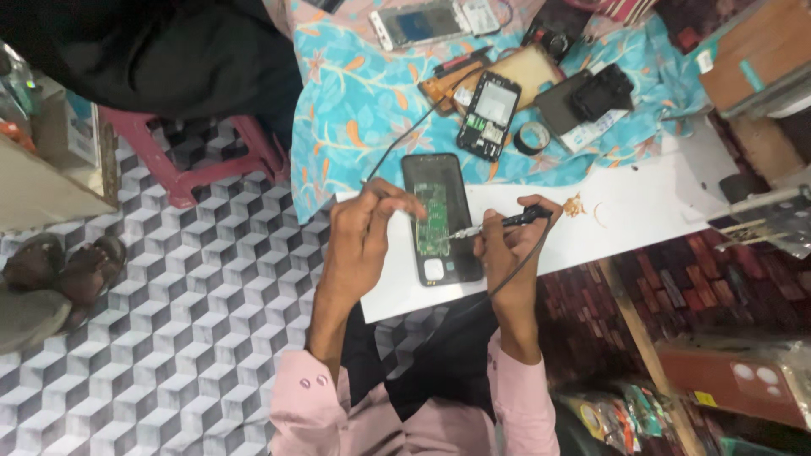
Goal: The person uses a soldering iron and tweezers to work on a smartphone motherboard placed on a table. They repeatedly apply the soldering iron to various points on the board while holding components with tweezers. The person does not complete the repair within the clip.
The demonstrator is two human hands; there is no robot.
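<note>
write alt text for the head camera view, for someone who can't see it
The person's right hand touches a corded soldering iron to the green circuit board of an opened phone on a white board, while the left hand holds a thin wire beside it.

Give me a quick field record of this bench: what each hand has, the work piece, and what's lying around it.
left hand: pinches a thin wire-like tool, tip toward the circuit board
right hand: grips a soldering iron, tip on the board
work piece: opened phone lying flat, green circuit board exposed
surface: white board over the lap
behind: second opened phone, tape roll, phone frame on blue floral cloth
floor: sandals at left
</note>
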